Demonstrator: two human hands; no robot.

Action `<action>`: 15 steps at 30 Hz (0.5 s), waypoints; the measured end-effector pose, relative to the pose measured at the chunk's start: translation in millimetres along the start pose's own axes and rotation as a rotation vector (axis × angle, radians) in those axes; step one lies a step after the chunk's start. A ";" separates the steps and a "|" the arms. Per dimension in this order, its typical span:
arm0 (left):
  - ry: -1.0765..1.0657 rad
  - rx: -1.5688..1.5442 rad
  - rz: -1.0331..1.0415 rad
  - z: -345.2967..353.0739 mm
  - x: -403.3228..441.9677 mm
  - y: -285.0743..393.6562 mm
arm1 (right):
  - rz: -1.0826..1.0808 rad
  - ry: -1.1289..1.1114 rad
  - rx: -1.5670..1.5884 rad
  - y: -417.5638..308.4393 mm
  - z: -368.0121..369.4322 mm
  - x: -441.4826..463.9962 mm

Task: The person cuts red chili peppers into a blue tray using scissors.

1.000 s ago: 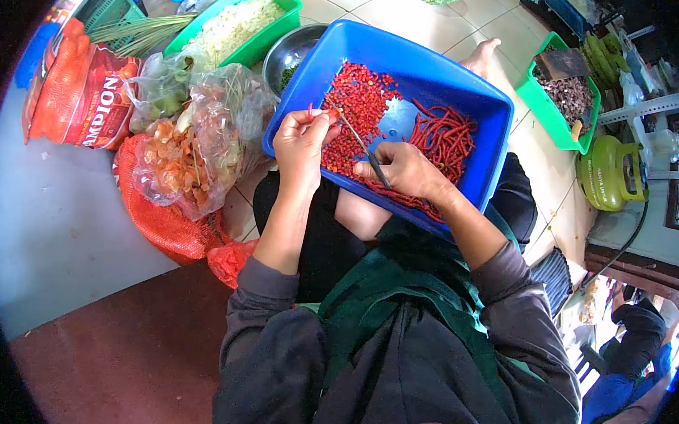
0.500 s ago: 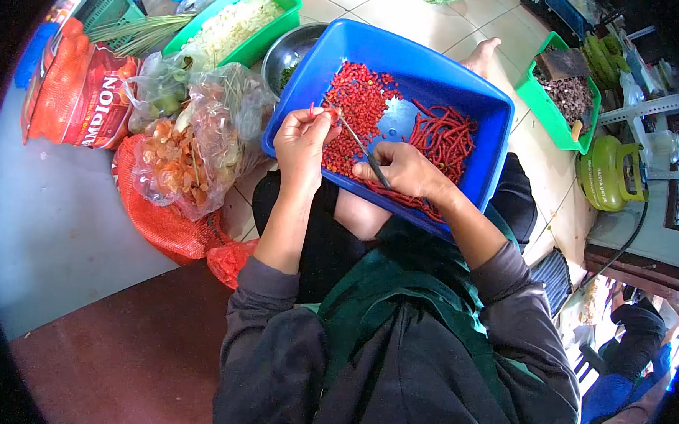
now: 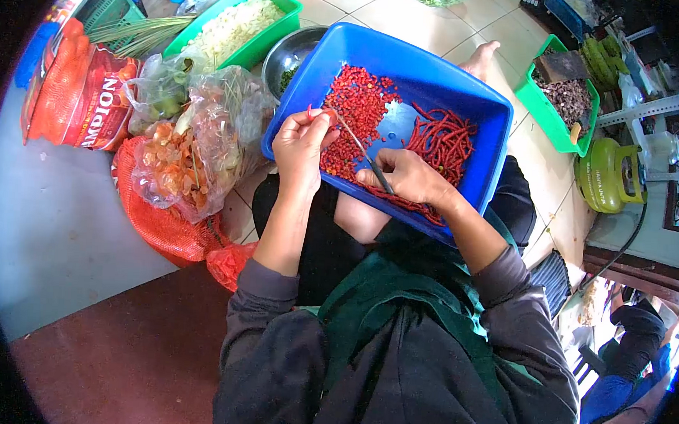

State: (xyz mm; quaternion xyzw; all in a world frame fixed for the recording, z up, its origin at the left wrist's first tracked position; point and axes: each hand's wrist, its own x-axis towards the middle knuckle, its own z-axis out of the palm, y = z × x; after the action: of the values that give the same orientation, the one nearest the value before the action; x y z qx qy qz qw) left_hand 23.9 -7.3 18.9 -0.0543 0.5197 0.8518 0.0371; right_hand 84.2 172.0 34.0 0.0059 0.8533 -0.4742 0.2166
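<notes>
My left hand (image 3: 303, 142) is closed, pinching a red chili (image 3: 312, 111) over the left side of a blue plastic basin (image 3: 455, 77). In my right hand (image 3: 409, 176) is a knife (image 3: 354, 138) with a dark handle; its thin blade points up and left to the fingertips of my left hand, close to the chili. Below the blade lies a heap of chopped red chilies (image 3: 359, 92). Whole long red chilies (image 3: 442, 144) lie on the basin's right side, and more run along its near wall under my right hand.
Left of the basin are a metal bowl (image 3: 275, 58), a green tray (image 3: 297, 5) of pale chopped pieces, a clear bag of peelings (image 3: 174, 165) and a red net sack (image 3: 155, 221). Rightward stand another green tray (image 3: 546, 115) and a green gas cylinder (image 3: 601, 176). A person's legs (image 3: 630, 350) show lower right.
Both hands keep nearly the same place over the basin, with only a slight shift of the fingers. The knife blade stays near the pinched chili.
</notes>
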 end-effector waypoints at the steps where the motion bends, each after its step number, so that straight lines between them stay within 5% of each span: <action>1: -0.011 0.001 0.005 -0.6 0.0 -0.7 | 0.011 0.005 -0.033 -3.6 0.7 0.0; 15: 0.018 -0.002 -0.010 0.5 -1.6 2.9 | -0.052 0.075 0.010 1.6 0.4 -2.7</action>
State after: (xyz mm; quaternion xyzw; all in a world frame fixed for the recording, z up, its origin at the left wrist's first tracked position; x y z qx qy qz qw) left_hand 25.0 -8.1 21.9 -0.0644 0.5188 0.8517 0.0365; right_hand 87.2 173.1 33.6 0.0027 0.8584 -0.4832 0.1721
